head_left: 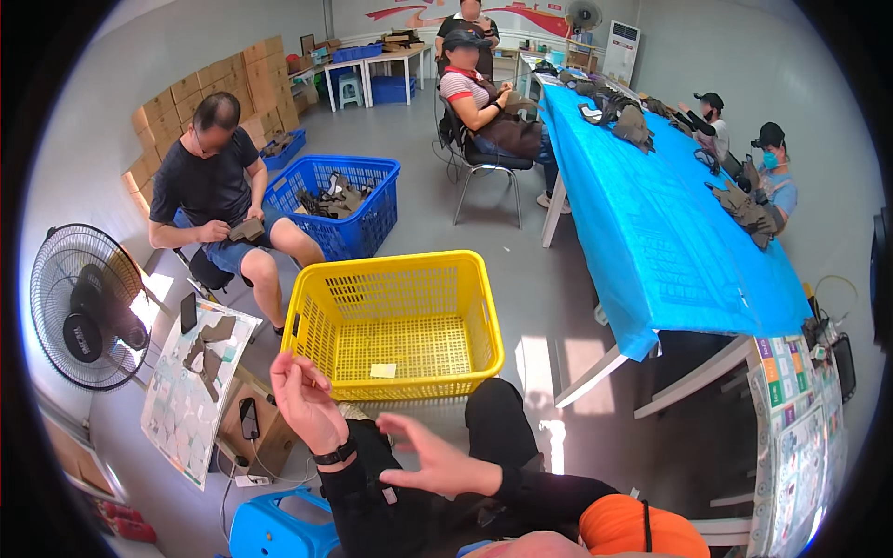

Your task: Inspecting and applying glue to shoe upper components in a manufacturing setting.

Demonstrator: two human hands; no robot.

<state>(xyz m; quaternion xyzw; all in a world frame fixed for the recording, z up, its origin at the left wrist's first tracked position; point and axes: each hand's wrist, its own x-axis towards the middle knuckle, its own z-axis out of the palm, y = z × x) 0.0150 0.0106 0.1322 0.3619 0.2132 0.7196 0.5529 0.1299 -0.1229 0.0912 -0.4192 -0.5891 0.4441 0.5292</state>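
My left hand point(307, 400) is raised in front of the near rim of a yellow plastic crate point(484, 349). Its fingers are loosely bent and apart, with nothing seen in them, and a black band point(335, 453) circles the wrist. Across my lap, my right hand point(442, 462) reaches toward my left forearm, thumb and fingers spread, holding nothing. Just below it, a small pale tag-like piece point(389, 495) shows against my black left sleeve. Inside the crate lies only a small pale yellow slip of paper point(383, 370).
A blue crate point(377, 219) of brownish gloves stands beyond, beside a seated person handling a glove. To the right, a blue-covered table point(651, 251) bears more gloves. A fan point(88, 307), a board with glove pieces point(177, 418) and a blue stool point(279, 525) are left.
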